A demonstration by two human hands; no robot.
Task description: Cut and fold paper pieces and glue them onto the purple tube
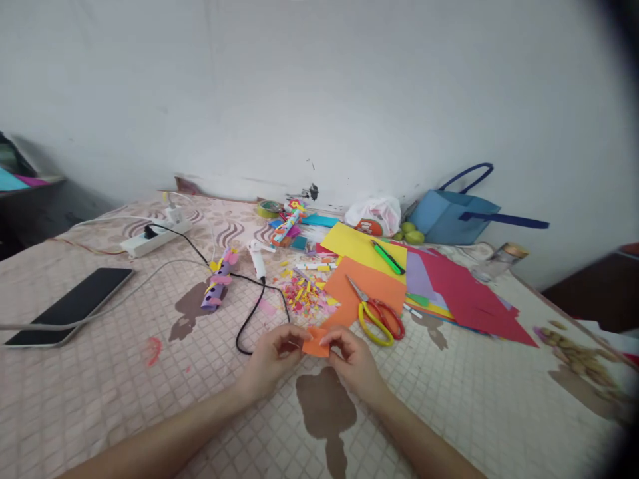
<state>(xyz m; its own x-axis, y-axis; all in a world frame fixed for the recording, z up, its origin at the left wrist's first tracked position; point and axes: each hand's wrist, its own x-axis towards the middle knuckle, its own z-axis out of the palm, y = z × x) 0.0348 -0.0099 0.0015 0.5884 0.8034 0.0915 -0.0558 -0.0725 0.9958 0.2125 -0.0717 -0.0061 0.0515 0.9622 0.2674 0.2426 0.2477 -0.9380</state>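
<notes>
Between my two hands is a small piece of orange paper (pixel 316 346), held just above the patterned tablecloth. My left hand (pixel 277 352) pinches its left side, and my right hand (pixel 352 356) pinches the right side. Beyond my right hand lie scissors (pixel 377 319) with one yellow and one red handle, resting partly on an orange sheet (pixel 344 289). A pile of tiny coloured paper scraps (pixel 307 296) is just past my fingers. To the left of the scraps sits a white glue gun (pixel 257 259) with a black cord.
A decorated purple paper tube (pixel 218 283) stands left of the glue gun. Farther left are a phone (pixel 74 306) and a power strip (pixel 157 237). A green cutter (pixel 388 257) lies on yellow paper (pixel 352 239). Red sheets (pixel 469 293), a blue bag (pixel 449 216) and a jar (pixel 502 261) are at right.
</notes>
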